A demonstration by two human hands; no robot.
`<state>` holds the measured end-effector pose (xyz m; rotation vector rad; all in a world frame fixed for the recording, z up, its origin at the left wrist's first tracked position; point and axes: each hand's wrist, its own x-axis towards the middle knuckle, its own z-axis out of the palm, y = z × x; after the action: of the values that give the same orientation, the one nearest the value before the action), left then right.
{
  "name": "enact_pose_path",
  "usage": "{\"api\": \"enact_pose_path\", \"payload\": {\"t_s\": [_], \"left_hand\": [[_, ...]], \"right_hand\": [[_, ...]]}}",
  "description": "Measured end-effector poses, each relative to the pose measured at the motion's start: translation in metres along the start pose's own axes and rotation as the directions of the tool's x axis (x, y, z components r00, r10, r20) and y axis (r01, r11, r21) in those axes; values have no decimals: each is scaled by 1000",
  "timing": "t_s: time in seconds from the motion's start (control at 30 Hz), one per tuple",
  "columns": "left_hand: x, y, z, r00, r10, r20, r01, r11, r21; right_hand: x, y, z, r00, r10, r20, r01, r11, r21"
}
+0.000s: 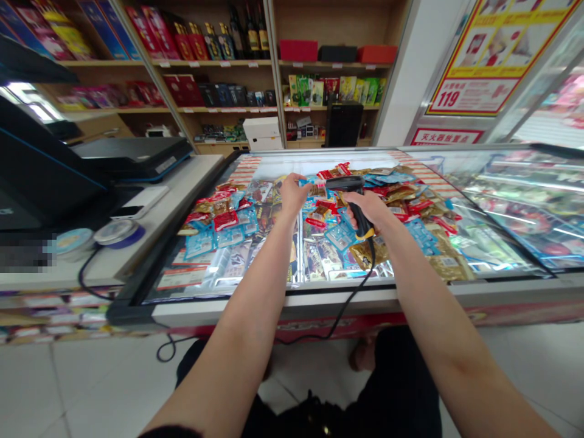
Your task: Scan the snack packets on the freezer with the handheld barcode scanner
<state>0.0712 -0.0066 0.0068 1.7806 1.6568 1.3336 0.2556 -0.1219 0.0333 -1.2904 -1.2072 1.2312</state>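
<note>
My right hand (373, 208) is wrapped around the grip of a black and yellow barcode scanner (345, 183), its head pointing left. A reddish glow shows just in front of the scanner's head. My left hand (294, 193) is closed, thumb and fingers pinching a small snack packet (316, 190) that faces the scanner. Much of that packet blends into the pile behind. Beneath both hands, blue, red and gold snack packets (225, 220) lie heaped on the glass top of a chest freezer (337, 296).
A black cable (351, 298) hangs from the scanner over the freezer's front edge. On the left counter (182, 182) stand a scale (132, 155), a phone (128, 212) and a round lidded tub (118, 232). Shelves with boxes and bottles (250, 33) line the back wall.
</note>
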Motion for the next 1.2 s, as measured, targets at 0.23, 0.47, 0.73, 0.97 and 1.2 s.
{"api": "enact_pose_path", "payload": {"t_s": [0.23, 0.47, 0.73, 0.97, 1.2], "left_hand": [[-1, 0, 1, 1000, 18, 6, -18, 1000, -1], [-6, -1, 1, 1000, 14, 0, -14, 1000, -4], [-3, -18, -35, 997, -8, -72, 8, 1000, -1], [26, -52, -116, 960, -72, -271, 89, 995, 49], [37, -109, -177, 903, -186, -388, 264, 952, 157]], "right_hand": [[-1, -1, 3, 1000, 27, -12, -27, 1000, 9], [3, 3, 4, 999, 28, -17, -26, 996, 91], [4, -4, 17, 996, 81, -42, -76, 993, 92], [9, -22, 51, 995, 83, -45, -78, 990, 114], [23, -22, 88, 999, 40, 24, -43, 990, 138]]}}
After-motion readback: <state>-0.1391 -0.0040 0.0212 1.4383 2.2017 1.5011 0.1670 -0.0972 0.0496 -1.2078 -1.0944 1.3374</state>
